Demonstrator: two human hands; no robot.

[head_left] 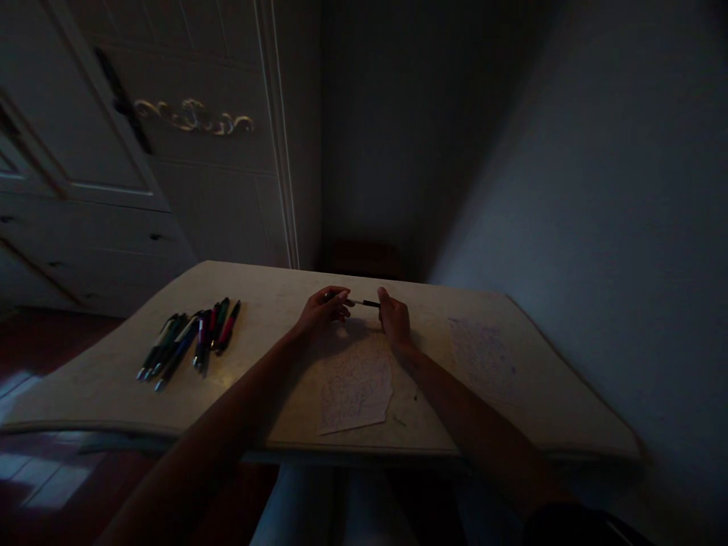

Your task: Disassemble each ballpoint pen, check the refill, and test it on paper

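Observation:
Above the table, both my hands are closed on a slim pen (369, 304) held roughly level between them. My left hand (325, 312) grips its left end, where a dark part shows at the fingers. My right hand (394, 317) is wrapped around the right end with the thumb up. A thin pale section and a dark section show in the gap between the hands; the ends are hidden in my fingers. Below the hands lies a sheet of paper (356, 390) covered in scribbled marks, one edge uneven.
Several pens (182, 341) lie in a loose group on the left of the pale table (267, 292). Another marked paper (483, 356) lies beyond my right forearm. A white cabinet (227, 197) stands behind left, and a wall (614, 227) borders the right side.

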